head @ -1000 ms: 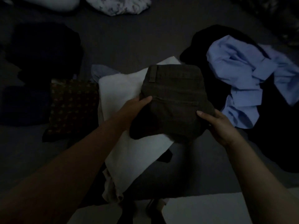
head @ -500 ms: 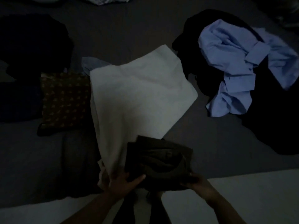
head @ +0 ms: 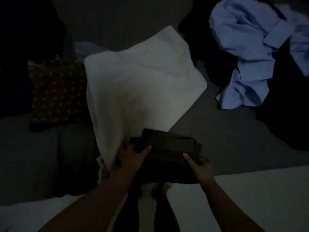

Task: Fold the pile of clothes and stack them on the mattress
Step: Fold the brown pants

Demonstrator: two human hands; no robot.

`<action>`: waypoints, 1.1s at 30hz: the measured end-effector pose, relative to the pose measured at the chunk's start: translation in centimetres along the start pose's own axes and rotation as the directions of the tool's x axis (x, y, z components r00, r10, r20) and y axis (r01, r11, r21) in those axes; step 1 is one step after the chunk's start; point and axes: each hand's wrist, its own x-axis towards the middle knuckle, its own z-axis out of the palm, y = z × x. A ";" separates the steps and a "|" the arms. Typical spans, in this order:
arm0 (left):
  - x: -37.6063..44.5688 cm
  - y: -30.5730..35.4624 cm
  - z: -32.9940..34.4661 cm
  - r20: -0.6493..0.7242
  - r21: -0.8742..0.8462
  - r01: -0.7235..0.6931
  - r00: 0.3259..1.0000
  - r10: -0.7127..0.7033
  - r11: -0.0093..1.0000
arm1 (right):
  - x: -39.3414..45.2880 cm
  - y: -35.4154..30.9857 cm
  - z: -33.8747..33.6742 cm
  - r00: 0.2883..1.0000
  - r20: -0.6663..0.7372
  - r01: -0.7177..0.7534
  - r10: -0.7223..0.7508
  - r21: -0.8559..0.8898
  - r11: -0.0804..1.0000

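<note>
Your left hand point(head: 132, 156) and right hand point(head: 199, 165) each grip one end of the folded dark trousers point(head: 167, 153), thumbs on top and fingers curled beneath, so both hands are closed on the same bundle. Its long axis runs left to right between them, close to your body at the near edge of the grey mattress point(head: 225, 139). The bundle's far edge overlaps the near corner of the white folded cloth point(head: 142, 91), which lies straight ahead of your hands. The patterned folded piece point(head: 56, 92) sits further to the left, nearer your left hand. The crumpled blue shirt point(head: 250, 52) lies on dark clothes far right, unfolded.
</note>
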 end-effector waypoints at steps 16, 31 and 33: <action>-1.2 3.1 -8.9 -0.038 -0.576 -0.078 0.997 0.068 0.814 | -2.0 -16.2 -3.0 0.827 0.561 -0.184 0.039 0.205 0.961; 2.7 1.6 -32.9 0.080 -0.997 0.072 0.786 0.613 0.038 | -13.0 -32.8 18.7 0.040 0.654 0.985 -0.756 -0.151 -0.078; 4.2 -0.2 -32.7 0.170 -0.985 0.141 0.810 0.561 0.094 | -11.9 -33.1 19.3 0.344 0.499 0.891 -0.796 0.095 0.444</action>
